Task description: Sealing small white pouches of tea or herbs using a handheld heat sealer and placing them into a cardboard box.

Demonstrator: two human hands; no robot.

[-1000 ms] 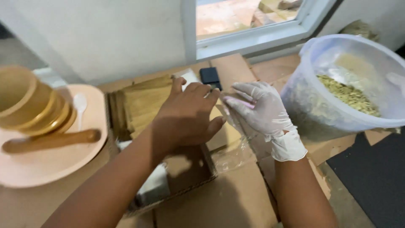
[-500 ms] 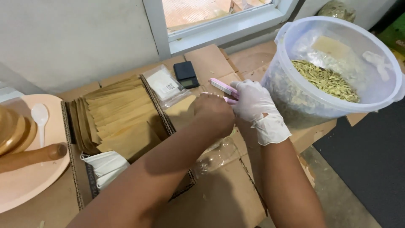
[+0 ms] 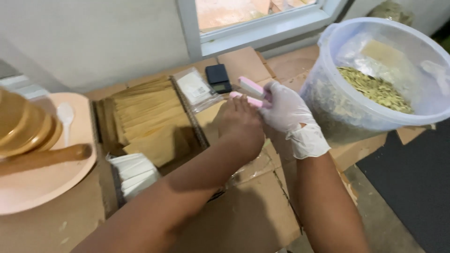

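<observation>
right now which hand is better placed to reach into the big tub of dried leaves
Right, most likely. The gloved right hand sits right beside the clear tub, though it holds a pink tool. The bare left hand is farther off, resting on a clear bag.

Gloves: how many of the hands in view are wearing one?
1. Only the right hand, holding the pink-handled tool beside the plastic bucket, wears a white glove. The left hand next to it is bare.
</observation>
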